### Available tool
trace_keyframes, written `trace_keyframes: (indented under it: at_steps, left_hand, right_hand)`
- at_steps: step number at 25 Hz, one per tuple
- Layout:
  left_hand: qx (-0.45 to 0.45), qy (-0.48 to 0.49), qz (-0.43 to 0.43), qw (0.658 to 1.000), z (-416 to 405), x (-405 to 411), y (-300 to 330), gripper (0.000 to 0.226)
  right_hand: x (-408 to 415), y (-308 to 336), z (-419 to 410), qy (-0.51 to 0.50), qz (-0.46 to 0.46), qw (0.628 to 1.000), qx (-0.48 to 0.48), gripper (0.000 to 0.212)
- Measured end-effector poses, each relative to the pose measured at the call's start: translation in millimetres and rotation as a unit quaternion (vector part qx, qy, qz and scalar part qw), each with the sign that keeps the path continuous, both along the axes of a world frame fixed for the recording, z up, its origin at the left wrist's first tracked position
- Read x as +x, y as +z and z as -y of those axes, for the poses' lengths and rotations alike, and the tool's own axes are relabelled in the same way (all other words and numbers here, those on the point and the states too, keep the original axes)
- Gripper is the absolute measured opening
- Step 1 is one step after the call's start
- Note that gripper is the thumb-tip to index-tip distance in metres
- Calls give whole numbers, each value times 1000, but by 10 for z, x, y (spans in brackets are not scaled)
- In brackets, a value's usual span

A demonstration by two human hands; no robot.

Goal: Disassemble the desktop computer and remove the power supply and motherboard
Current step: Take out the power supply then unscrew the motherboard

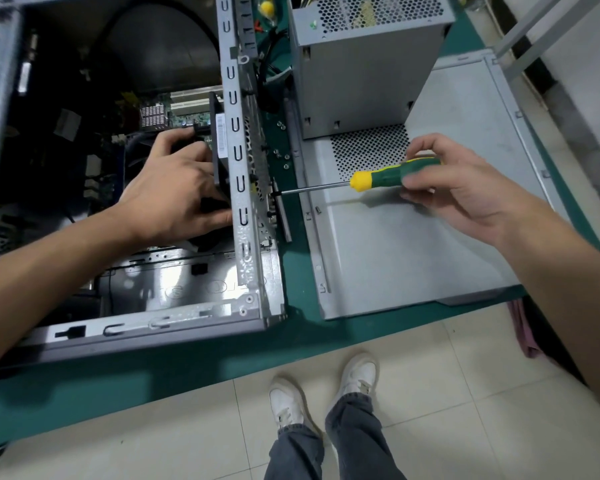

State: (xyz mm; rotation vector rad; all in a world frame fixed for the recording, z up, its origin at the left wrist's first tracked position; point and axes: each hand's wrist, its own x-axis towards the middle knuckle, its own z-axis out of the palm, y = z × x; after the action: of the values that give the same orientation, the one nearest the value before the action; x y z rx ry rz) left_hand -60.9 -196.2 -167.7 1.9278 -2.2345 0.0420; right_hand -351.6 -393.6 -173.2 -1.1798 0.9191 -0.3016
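Note:
The open grey computer case (pixel 246 237) lies on its side on the green bench, with the motherboard (pixel 174 112) visible deep inside. My left hand (pixel 174 188) reaches into the case and grips a black fan (pixel 219 147) mounted against the rear panel. My right hand (pixel 454 185) holds a green and yellow screwdriver (pixel 388 174), whose shaft tip touches a screw on the outside of that rear panel. The grey power supply (pixel 357 74) stands outside the case on the removed side panel (pixel 430 237).
Several loose screws (pixel 281 154) lie on the green bench (pixel 291 327) between the case and the side panel. Cables and yellow parts (pixel 267 8) sit at the back. The bench's front edge runs just above my feet and the tiled floor.

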Motion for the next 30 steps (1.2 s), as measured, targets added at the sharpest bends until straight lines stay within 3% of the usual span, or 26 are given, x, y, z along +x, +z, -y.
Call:
trace_keyframes:
  at_steps: [1, 3, 4, 5, 7, 9, 11, 13, 14, 16, 18, 19, 21, 23, 24, 26, 28, 30]
  left_hand:
    - [-1, 1, -3, 1000, -2, 3, 0, 46]
    - [-3, 1, -5, 1000, -8, 7, -8, 46]
    - [-4, 1, -6, 1000, -7, 9, -10, 45]
    - [-5, 1, -9, 1000, -3, 14, -7, 45]
    - [-7, 2, -12, 1000, -1, 19, 1, 44]
    - [-7, -1, -14, 1000, -5, 2, 6, 43]
    - [-7, -2, -17, 1000, 1, -1, 8, 43]
    - [-3, 0, -13, 1000, -1, 10, 3, 43]
    - [-1, 1, -9, 1000, -9, 17, 0, 44]
    - [0, 1, -6, 1000, -15, 12, 3, 43]
    - [-3, -3, -2, 1000, 6, 5, 1, 42]
    - [-2, -3, -1, 1000, 13, 16, 5, 42]
    - [4, 1, -1, 1000, -13, 31, 1, 42]
    - [-7, 1, -1, 1000, -13, 16, -2, 42]
    - [-7, -1, -4, 1000, 1, 5, 1, 41]
    - [-5, -5, -15, 1000, 12, 1, 12, 40]
    - [-6, -2, -16, 1000, -1, 2, 15, 40]
    - [-3, -1, -12, 1000, -9, 2, 9, 41]
  right_hand:
    - [14, 8, -5, 21, -60, 997, -40, 9]
    - [24, 21, 4, 96, -229, 952, -179, 45]
    - [28, 16, 3, 115, -243, 936, -227, 50]
    - [35, -23, 14, 91, -218, 942, -239, 42]
    - [33, -32, 33, 17, -81, 987, -135, 8]
    - [57, 0, 23, -25, 47, 999, -7, 23]
    - [72, 0, 49, -2, -29, 998, -52, 7]
    - [82, 10, 51, 55, -177, 968, -171, 36]
    - [86, 20, 51, 62, -176, 964, -191, 38]
    - [80, 20, 71, 10, -67, 991, -112, 11]
    - [59, 39, 110, -14, 54, 998, 7, 27]
    - [49, 24, 117, 1, 60, 998, 14, 26]
    - [45, 20, 127, 46, -49, 997, -40, 10]
    - [87, 13, 118, 94, -167, 972, -137, 36]
    - [101, -1, 95, 80, -148, 973, -155, 32]
    - [77, -45, 100, 19, -38, 996, -82, 8]
    - [26, -39, 91, -9, 76, 997, 13, 31]
    - [30, -45, 72, 17, 25, 1000, -6, 14]
